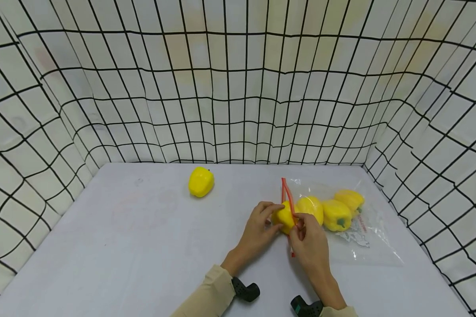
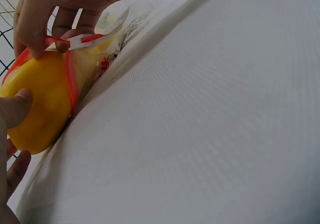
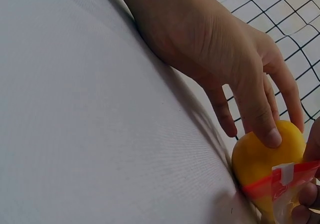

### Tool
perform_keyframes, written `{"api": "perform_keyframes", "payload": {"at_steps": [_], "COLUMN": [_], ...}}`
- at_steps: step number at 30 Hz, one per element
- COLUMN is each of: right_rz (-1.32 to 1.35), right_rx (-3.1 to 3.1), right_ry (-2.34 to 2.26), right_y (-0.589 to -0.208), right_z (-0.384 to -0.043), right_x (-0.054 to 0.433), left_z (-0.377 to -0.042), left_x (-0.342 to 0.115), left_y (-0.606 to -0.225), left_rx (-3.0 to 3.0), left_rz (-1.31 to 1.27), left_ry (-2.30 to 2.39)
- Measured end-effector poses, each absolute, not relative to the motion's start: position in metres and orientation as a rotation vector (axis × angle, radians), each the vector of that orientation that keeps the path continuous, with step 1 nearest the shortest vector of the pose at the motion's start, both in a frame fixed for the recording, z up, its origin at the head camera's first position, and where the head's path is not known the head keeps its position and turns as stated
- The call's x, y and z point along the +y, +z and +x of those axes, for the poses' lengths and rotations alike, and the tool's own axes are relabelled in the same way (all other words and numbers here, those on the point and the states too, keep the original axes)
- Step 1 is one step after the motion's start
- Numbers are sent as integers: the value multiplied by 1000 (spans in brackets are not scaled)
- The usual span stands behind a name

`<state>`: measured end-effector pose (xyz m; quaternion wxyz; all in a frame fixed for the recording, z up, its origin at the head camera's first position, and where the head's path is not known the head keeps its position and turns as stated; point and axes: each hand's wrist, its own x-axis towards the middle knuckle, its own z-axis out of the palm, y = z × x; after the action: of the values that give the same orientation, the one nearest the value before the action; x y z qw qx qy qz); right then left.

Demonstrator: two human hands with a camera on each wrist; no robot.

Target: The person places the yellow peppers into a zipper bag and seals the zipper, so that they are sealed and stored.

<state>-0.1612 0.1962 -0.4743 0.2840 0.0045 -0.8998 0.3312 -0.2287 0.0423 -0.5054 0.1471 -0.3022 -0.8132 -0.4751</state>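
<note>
My left hand (image 1: 257,225) grips a yellow bell pepper (image 1: 280,218) by its sides, thumb and fingers spread round it. This pepper sits partly inside the mouth of a clear zip bag (image 1: 374,251). With thumb and fingers, my right hand (image 1: 312,243) pinches the bag's red zip edge (image 1: 288,193) over the pepper. A white slider (image 2: 79,42) shows on that edge in the left wrist view. Deeper in the bag lie three more yellow peppers, one right behind the mouth (image 1: 311,209), one in the middle (image 1: 336,215) and one farthest right (image 1: 350,200).
Another yellow bell pepper (image 1: 201,182) lies outside the bag near the back of the white table (image 1: 143,246). White walls with a black grid net (image 1: 230,88) stand behind the table and along both sides.
</note>
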Motion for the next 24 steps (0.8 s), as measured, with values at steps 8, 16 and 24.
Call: {"api": "perform_keyframes", "payload": {"at_steps": [8,16,24], "right_rz": [-2,2,18], "right_rx": [-2423,-2430,-2404], "right_ry": [883,877,878], "right_y": [-473,-473,-473], "right_z": [-160,-159,-159], "right_x": [196,196,195], "left_z": [-227,-227,-227], "left_x": [42,42,41], "left_y": [-504,-502,-501], "left_rx": [-2336,-2343,-2263], "left_rz": [-859,-892,-960], "left_ry": [-1353,-1421,-1552]}}
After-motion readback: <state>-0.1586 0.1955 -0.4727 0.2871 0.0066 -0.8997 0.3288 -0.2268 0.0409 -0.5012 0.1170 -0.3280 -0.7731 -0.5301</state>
